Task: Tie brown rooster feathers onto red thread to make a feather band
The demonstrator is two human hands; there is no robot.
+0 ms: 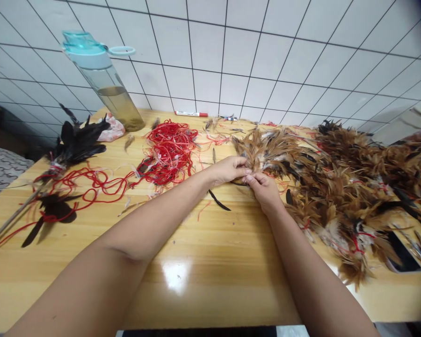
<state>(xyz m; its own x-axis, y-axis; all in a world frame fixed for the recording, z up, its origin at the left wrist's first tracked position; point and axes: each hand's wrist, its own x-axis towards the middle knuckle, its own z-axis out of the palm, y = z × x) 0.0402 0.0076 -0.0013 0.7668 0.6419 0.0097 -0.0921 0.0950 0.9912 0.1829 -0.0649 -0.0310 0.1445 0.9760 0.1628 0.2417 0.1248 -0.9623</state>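
Both hands meet at the near edge of a pile of brown feathers (pixel 273 147) on the wooden table. My left hand (pixel 229 169) has its fingers curled inward and pinched at the feather bases. Close against it, my right hand (pixel 264 187) also pinches, thumb and fingertips pressed together. Brown feathers fan out just beyond the fingertips; exactly which ones are gripped is hard to see. A thin black feather (pixel 219 200) lies below my left wrist. Left of the hands sits a tangled heap of red cord (pixel 170 152).
A tilted-looking water bottle (pixel 115 91) stands at the back left near a stick with black feathers (pixel 79 142). A marker (pixel 191 113) lies by the tiled wall. At right are tied feather bundles (pixel 351 201), a phone (pixel 403 252) and scissors (pixel 419 248).
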